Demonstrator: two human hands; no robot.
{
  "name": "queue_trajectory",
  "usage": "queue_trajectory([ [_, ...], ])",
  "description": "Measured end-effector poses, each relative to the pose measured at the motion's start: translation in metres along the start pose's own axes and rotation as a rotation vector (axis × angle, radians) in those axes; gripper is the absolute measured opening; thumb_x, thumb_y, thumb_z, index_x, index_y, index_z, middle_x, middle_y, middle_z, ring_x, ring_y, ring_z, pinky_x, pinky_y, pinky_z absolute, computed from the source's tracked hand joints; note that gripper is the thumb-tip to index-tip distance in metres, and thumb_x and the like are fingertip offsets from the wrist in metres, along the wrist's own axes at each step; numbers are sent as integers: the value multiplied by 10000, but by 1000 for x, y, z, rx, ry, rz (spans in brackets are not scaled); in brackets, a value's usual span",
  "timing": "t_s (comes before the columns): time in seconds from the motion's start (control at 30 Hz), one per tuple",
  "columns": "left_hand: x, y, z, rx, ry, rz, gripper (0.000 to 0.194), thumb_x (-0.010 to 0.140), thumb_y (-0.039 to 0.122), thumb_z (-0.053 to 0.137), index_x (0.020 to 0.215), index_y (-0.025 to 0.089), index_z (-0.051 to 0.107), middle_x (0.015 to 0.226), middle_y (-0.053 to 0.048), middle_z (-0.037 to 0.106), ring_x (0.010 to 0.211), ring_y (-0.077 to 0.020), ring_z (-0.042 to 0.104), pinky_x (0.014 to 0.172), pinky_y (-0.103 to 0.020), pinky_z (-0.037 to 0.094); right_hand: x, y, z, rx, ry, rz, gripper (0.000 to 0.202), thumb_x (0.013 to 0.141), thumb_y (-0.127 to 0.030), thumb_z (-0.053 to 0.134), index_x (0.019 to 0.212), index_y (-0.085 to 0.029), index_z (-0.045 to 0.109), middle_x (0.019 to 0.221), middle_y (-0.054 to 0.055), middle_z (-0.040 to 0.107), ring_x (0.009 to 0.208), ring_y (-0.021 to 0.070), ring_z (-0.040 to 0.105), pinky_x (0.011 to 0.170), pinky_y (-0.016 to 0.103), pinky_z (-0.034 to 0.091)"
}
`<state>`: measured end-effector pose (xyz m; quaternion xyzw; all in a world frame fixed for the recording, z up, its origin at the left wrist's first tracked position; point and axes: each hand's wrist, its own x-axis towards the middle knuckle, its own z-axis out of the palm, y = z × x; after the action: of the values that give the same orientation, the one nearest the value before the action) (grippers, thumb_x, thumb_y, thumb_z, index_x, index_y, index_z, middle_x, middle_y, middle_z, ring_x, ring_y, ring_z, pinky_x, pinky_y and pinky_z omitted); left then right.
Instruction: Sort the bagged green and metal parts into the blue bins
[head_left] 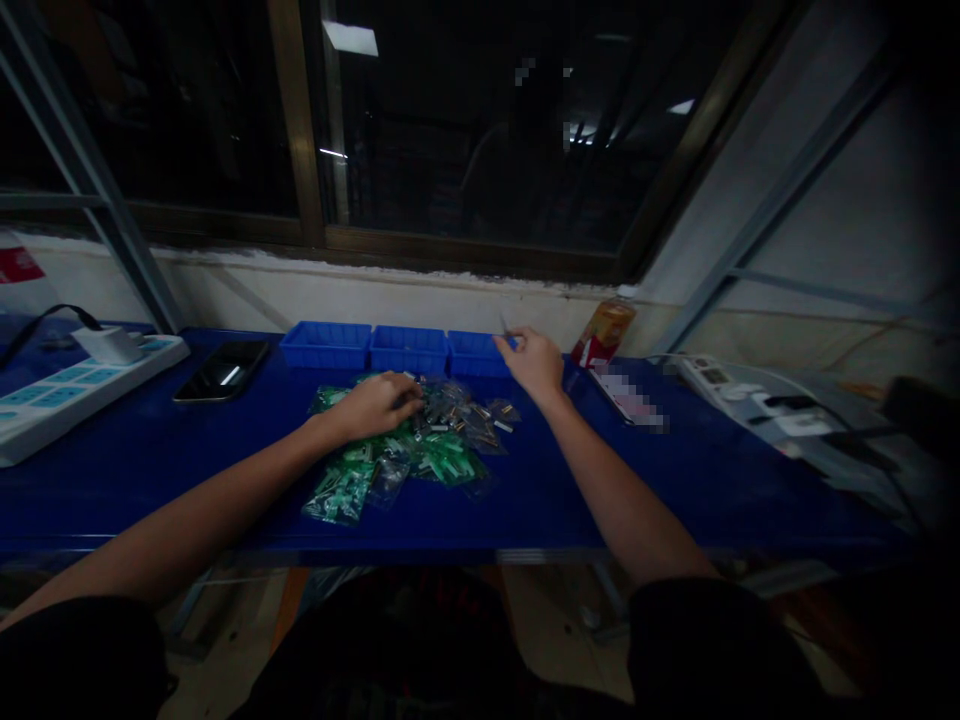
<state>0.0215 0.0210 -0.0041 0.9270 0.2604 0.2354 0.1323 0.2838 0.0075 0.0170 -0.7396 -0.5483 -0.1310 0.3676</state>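
A pile of small clear plastic bags (450, 458) lies on the blue table, some with green pieces inside and others with silvery and brass-coloured ones. My left hand (384, 402) rests on the back left of this pile with its fingers curled; what they grip, if anything, is hidden. Raised in front of the right blue bin (474, 352), my right hand (538, 362) pinches a small thin pale piece (504, 322) between thumb and fingertips. The piece points upward and is too blurred to name. The middle blue bin (409, 350) and left blue bin (328, 347) stand beside it.
A black phone (223, 371) and a white power strip (154, 357) lie at the left. On the right are a drink bottle (606, 325), a flat pale object (626, 395) and another power strip (720, 385) with cables. A window (480, 130) rises behind the table.
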Motion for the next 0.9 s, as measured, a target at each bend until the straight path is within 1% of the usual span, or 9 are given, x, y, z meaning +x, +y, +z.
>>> queue_trajectory([
  [0.03, -1, 0, 1, 35, -23, 36, 245, 822, 330, 460, 921, 170, 618, 889, -79, 617, 844, -200, 563, 771, -306, 400, 4, 8, 0, -87, -72, 31, 441, 715, -549, 523, 913, -175, 645, 769, 97, 659, 738, 224, 601, 627, 296, 412],
  [0.13, -2, -1, 4, 88, -71, 83, 262, 843, 337, 428, 940, 173, 608, 916, -82, 583, 888, -201, 543, 795, -308, 396, 10, 19, 1, -172, -148, 39, 419, 733, -540, 497, 893, -187, 655, 835, 110, 665, 766, 234, 607, 621, 301, 406],
  [0.27, -2, -4, 5, 127, -119, 89, 290, 855, 345, 409, 1015, 170, 576, 930, -83, 557, 895, -203, 530, 799, -315, 402, 7, 12, 4, -71, -217, -143, 340, 795, -461, 440, 855, -205, 655, 778, 55, 664, 697, 176, 597, 581, 254, 384],
  [0.47, -3, -2, 5, 188, -149, 87, 301, 875, 337, 381, 1060, 165, 545, 949, -89, 542, 918, -207, 519, 819, -328, 408, -5, 0, 12, -15, -624, -332, 247, 779, -307, 509, 931, -168, 644, 760, 45, 653, 648, 142, 579, 580, 230, 401],
  [0.6, -3, -1, 6, 192, -149, 86, 292, 874, 332, 383, 1054, 164, 540, 955, -85, 536, 912, -201, 521, 822, -328, 411, -11, -2, 15, 100, -773, -422, 298, 744, -253, 565, 1013, -136, 618, 945, 88, 618, 799, 154, 584, 712, 241, 438],
  [0.67, -2, -1, 6, 192, -152, 84, 292, 872, 334, 386, 1051, 163, 540, 953, -84, 534, 910, -200, 523, 821, -329, 411, -13, -3, 18, 148, -792, -439, 288, 719, -251, 595, 986, -150, 626, 976, 84, 597, 840, 160, 574, 752, 257, 436],
  [0.73, -2, -2, 7, 198, -154, 84, 296, 873, 336, 382, 1054, 162, 539, 952, -85, 533, 915, -201, 521, 824, -330, 410, -14, -4, 22, 194, -765, -427, 202, 698, -230, 604, 881, -155, 641, 906, 63, 599, 821, 158, 566, 755, 271, 431],
  [0.83, -3, -2, 7, 208, -151, 84, 306, 874, 340, 376, 1058, 160, 541, 950, -89, 534, 927, -208, 518, 824, -335, 411, -14, -7, 26, 334, -641, -355, 51, 692, -199, 576, 710, -154, 593, 741, 16, 578, 732, 138, 548, 708, 270, 426],
  [0.9, -3, -1, 7, 206, -146, 85, 305, 872, 339, 379, 1057, 162, 545, 946, -88, 540, 919, -207, 523, 819, -334, 413, -14, -10, 27, 491, -563, -265, 48, 704, -202, 544, 683, -162, 531, 661, -15, 537, 654, 118, 532, 646, 257, 425],
])
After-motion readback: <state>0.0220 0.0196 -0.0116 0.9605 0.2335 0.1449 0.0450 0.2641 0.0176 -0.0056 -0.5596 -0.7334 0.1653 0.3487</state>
